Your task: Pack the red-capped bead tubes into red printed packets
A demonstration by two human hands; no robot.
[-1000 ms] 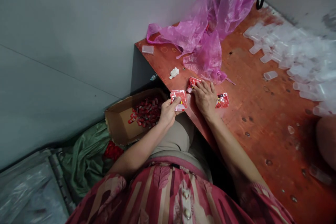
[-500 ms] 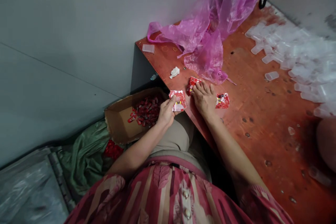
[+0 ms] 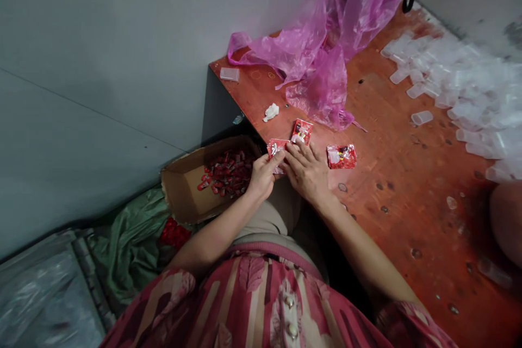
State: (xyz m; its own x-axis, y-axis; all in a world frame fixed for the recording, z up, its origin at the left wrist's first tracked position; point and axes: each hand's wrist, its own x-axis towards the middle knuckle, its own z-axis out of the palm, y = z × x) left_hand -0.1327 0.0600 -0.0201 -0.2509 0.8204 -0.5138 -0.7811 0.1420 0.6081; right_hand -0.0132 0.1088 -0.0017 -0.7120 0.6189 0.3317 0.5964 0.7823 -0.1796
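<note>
My left hand [image 3: 263, 176] is closed around a stack of small red packets [image 3: 278, 147] in shiny clear film, its thumb on top, at the table's near-left edge. My right hand [image 3: 308, 174] has its fingers stretched out over the right side of that stack; whether they grip a packet is hidden. Just beyond these fingertips lies a red packet pile [image 3: 302, 129] on the table. A second red packet pile [image 3: 341, 156], with a dark and yellow figure printed on it, rests to the right of my right hand.
A cardboard box [image 3: 183, 191] with many small red pieces stands below the table's left edge. On the red-brown table [image 3: 391, 185] are a pink plastic bag [image 3: 320, 73], a white crumpled scrap [image 3: 271, 112], a clear case [image 3: 229, 74] and a heap of clear plastic containers [image 3: 473, 87].
My right hand has moved left and slightly toward me, from the far pile to the stack in my left hand. Both table piles are now more exposed.
</note>
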